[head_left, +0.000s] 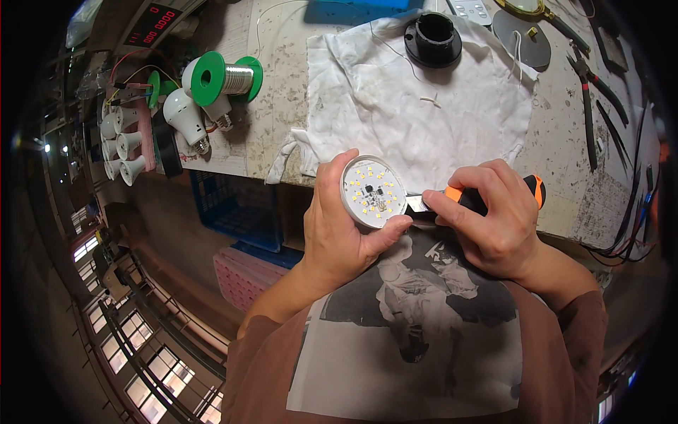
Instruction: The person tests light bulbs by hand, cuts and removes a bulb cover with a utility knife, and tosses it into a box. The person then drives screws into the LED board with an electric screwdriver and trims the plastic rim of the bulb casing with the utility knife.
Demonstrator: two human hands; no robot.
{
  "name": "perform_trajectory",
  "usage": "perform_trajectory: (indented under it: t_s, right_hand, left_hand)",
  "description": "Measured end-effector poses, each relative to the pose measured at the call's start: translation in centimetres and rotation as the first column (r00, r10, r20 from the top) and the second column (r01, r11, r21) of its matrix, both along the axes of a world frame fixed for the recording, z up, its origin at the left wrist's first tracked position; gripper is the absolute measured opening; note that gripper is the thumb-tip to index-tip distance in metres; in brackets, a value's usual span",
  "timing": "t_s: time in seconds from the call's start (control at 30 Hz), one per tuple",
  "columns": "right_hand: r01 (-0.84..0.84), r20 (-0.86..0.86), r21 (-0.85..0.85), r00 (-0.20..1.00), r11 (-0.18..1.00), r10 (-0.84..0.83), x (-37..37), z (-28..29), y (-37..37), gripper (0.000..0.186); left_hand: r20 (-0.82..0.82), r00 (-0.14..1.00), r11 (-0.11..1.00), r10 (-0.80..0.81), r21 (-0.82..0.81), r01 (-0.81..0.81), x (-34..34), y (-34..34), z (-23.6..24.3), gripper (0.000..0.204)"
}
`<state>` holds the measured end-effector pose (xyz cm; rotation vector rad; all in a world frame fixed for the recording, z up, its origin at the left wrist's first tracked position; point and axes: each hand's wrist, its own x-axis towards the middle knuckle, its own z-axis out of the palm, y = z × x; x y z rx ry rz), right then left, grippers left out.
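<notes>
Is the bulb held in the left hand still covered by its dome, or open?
Open: the bulb in the left hand shows its bare LED board, no dome over it.

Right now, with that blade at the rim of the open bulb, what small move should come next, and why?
Probably a gentle twist of the knife in the right hand, to pry at the edge. Its blade tip sits at the rim of the round LED board, which the left hand holds face up, thumb under the rim. Whether the tip is already in the seam cannot be told.
</notes>
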<state>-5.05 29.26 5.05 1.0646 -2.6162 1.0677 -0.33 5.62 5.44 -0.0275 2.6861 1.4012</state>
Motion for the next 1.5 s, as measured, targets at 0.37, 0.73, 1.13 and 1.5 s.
perform_trajectory:
  t_s: [0.37, 0.73, 1.13, 1.5]
  right_hand:
    - [0.040, -0.090, 0.133, 0.996, 0.990, -0.028, -2.1, 2.1, 1.1, 0.034]
    - [-0.103, -0.091, 0.136, 0.989, 0.985, 0.116, -1.9, -0.4, -0.9, 0.020]
    - [-0.123, -0.056, 0.187, 0.989, 0.975, 0.136, -1.9, -0.5, -2.7, 0.018]
    - [0.054, -0.211, 0.191, 0.977, 0.980, -0.012, -4.1, -2.1, -3.5, 0.025]
  left_hand:
    - [-0.233, 0.970, 0.944, -0.073, -0.330, -0.008, 0.1, -0.7, -0.5, 0.094]
    - [-0.342, 0.927, 0.917, -0.158, -0.398, 0.009, -0.4, -0.4, -1.1, 0.097]
    - [-0.271, 0.947, 0.898, -0.171, -0.439, 0.037, -0.9, -0.5, -0.8, 0.092]
    - [-0.108, 0.954, 0.928, -0.280, -0.285, 0.241, -0.1, 1.0, 0.0, 0.085]
